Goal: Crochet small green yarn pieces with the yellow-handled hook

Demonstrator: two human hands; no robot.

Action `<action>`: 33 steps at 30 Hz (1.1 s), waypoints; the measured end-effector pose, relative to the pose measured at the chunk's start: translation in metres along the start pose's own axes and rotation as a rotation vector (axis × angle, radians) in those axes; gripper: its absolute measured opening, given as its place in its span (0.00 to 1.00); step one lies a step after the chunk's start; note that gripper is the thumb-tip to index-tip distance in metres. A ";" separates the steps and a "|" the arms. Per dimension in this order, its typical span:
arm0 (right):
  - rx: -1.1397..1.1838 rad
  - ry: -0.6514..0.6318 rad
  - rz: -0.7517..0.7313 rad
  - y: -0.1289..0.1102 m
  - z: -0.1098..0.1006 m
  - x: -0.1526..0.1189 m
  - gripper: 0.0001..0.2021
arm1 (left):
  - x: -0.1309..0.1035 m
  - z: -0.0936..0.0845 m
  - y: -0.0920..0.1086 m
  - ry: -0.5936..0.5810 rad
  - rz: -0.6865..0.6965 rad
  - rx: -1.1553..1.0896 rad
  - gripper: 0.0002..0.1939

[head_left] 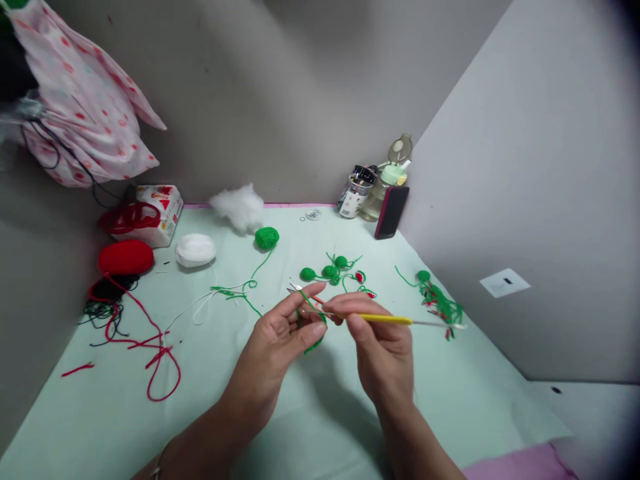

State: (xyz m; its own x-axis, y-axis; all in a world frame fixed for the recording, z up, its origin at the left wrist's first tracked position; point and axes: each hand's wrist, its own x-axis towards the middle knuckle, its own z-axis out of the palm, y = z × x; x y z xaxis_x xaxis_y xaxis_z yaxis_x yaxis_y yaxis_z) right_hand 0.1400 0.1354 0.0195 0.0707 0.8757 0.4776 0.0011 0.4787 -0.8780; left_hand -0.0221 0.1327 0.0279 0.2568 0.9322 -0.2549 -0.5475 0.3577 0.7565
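In the middle of the head view my left hand (277, 340) pinches green yarn (314, 346), part of which loops over its fingers. My right hand (383, 350) grips a crochet hook (385, 319) by its yellow handle. The hook's metal tip reaches into the green yarn between my hands; the exact stitch is too small to make out. From the ball of green yarn (267, 238), a strand runs down toward my left hand. Beyond my fingers lie several small green crocheted balls (330, 271) and red-and-green pieces (360, 276). Scissors partly show behind my left fingertips.
On the left are a red yarn ball (126, 257), a white yarn ball (195, 250), black cord (107, 303) and a box (160, 210). White stuffing (239, 208) sits at the back. A pen jar (354, 195), phone (393, 212) and green tangle (443, 303) are on the right.
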 end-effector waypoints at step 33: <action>-0.048 -0.055 -0.065 -0.001 0.000 0.000 0.09 | 0.004 0.000 -0.001 0.017 0.004 0.009 0.23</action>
State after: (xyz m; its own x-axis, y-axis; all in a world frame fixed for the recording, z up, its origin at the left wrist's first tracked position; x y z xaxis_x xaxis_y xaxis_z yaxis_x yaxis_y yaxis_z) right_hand 0.1403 0.1346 0.0206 0.0146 0.8457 0.5334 0.0514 0.5321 -0.8451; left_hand -0.0207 0.1357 0.0263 0.2407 0.9344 -0.2624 -0.5413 0.3537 0.7628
